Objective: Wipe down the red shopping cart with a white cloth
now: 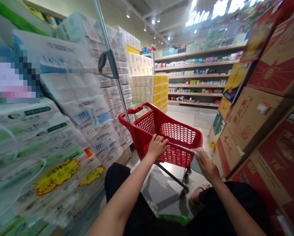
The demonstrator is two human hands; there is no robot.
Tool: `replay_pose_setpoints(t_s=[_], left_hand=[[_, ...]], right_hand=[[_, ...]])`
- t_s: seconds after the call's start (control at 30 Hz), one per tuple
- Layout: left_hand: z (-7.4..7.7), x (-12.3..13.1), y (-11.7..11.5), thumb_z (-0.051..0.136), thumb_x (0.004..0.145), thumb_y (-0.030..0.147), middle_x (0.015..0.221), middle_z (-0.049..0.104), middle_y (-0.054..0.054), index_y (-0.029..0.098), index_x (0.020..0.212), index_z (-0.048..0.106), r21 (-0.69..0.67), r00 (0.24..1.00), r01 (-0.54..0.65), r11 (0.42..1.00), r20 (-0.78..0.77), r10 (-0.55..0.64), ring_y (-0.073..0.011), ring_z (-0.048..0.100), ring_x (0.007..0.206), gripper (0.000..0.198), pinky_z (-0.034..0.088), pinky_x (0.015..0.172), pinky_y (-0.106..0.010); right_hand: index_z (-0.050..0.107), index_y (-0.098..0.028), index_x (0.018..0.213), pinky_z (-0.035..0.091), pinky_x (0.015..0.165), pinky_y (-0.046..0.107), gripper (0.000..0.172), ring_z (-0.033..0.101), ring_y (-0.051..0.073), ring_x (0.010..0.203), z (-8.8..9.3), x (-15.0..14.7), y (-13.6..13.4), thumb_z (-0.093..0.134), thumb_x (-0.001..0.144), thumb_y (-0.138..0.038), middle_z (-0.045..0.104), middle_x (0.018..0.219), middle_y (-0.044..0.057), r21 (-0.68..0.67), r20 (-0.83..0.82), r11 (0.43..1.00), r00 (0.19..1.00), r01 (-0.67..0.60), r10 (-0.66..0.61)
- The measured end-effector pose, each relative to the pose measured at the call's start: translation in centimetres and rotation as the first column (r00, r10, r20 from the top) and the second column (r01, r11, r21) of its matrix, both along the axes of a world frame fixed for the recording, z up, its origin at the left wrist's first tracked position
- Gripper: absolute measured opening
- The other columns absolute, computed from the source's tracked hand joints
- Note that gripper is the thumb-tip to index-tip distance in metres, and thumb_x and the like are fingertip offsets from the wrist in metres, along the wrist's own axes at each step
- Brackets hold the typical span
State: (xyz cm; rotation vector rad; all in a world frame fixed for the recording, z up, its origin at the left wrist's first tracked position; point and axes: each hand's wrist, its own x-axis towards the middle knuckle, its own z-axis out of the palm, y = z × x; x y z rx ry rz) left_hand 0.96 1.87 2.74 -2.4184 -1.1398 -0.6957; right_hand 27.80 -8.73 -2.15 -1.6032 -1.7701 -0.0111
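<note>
A red plastic shopping cart [181,157] with perforated sides stands in front of me, its basket bare inside where it shows. The fingers of my left hand [158,146] curl over the near side rim. At the front corner, my right hand [207,165] is closed on a pale cloth [197,164], which hangs down beside the cart and touches that corner. Part of the cloth is hidden behind the fingers. A metal pole [119,91] with a grey handle [108,65] rises by the cart's push bar.
Stacked packs of tissue paper [83,88] line the left side, with yellow price tags [57,177] lower down. Cardboard boxes [252,114] are piled on the right. Shelves of cosmetics [196,77] stand at the back. Between my legs shows something green [173,219].
</note>
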Motion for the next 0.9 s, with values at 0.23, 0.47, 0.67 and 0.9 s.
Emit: replay_pose_setpoints(t_s=[0.23,0.47,0.67,0.9], left_hand=[[0.2,1.3,-0.2,0.033,0.099,0.044,0.100,0.059,-0.004,0.027,0.098,0.061,-0.034,0.999,0.015,0.999,-0.046,-0.016,-0.0204,0.049,0.092,0.032,0.032,0.090,-0.040],[0.2,1.9,-1.5,0.032,0.099,0.041,0.101,0.057,-0.006,0.024,0.100,0.059,-0.032,0.998,-0.029,0.999,-0.056,0.027,-0.0226,0.048,0.096,0.032,0.031,0.090,-0.042],[0.5,2.1,-2.0,0.031,0.100,0.038,0.103,0.056,-0.004,0.025,0.105,0.056,-0.032,0.996,0.005,0.999,-0.092,-0.008,-0.0206,0.047,0.095,0.029,0.032,0.089,-0.039],[0.5,2.2,-1.9,0.030,0.100,0.039,0.102,0.057,-0.003,0.025,0.102,0.057,-0.033,0.997,0.020,0.999,-0.074,-0.023,-0.0191,0.047,0.093,0.030,0.031,0.088,-0.037]], right_hand=[[0.053,-0.029,0.122,0.051,0.081,0.031,0.039,0.058,0.019,0.107,0.5,-1.9,0.8,0.025,0.098,-0.041,0.056,0.123,0.005,-0.031,-0.010,0.989,0.989,0.146,-0.147],[0.033,-0.024,0.141,0.050,0.057,0.029,0.045,0.063,0.016,0.078,3.4,-10.4,2.1,0.031,0.097,-0.034,0.045,0.132,0.013,-0.177,0.250,0.961,0.954,0.213,-0.165],[0.024,-0.035,0.145,0.048,0.050,0.027,0.049,0.061,0.010,0.060,3.7,-10.6,2.3,0.030,0.097,-0.033,0.044,0.137,0.008,-0.167,0.371,0.971,0.924,0.169,-0.096],[0.030,-0.039,0.143,0.052,0.059,0.025,0.047,0.065,0.016,0.088,2.5,-2.0,-0.8,0.029,0.096,-0.038,0.051,0.135,0.003,-0.068,0.264,0.987,0.957,0.144,-0.121]])
